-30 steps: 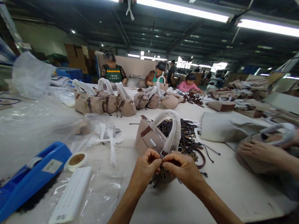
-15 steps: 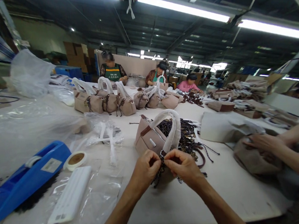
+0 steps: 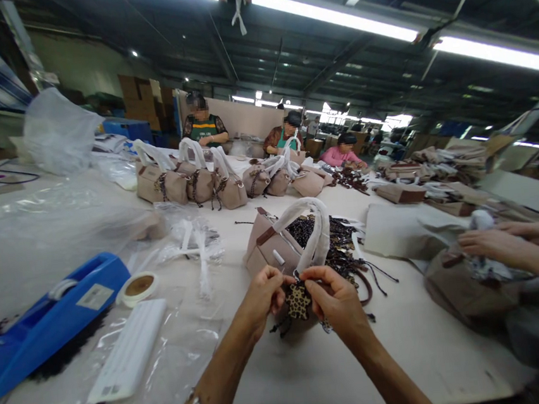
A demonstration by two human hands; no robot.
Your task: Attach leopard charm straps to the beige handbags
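A beige handbag [image 3: 259,246] stands in front of me, its handle [image 3: 319,238] wrapped in white. At the handle's base, a leopard-patterned star-shaped charm [image 3: 297,301] hangs between my hands. My left hand [image 3: 262,297] is closed in a pinch at the charm's upper left, by the metal ring. Opposite it, my right hand [image 3: 335,294] pinches the charm's top right edge. Their fingertips hide the exact point of attachment. Dark braided cords [image 3: 288,324] dangle below. Behind the bag lies a heap of dark cord straps [image 3: 344,239].
Left are a blue tape dispenser [image 3: 90,270], a tape roll [image 3: 138,289], a white power strip [image 3: 128,349] and clear plastic film [image 3: 61,215]. Finished-looking bags [image 3: 230,190] line the back. At right, a co-worker's hands [image 3: 497,247] handle another bag [image 3: 453,286]. Several people sit beyond.
The charm has come into view, its patterned face now showing between my hands. My left fingers have shifted slightly. The co-worker's hands at right have moved and now handle white wrapping on their bag.
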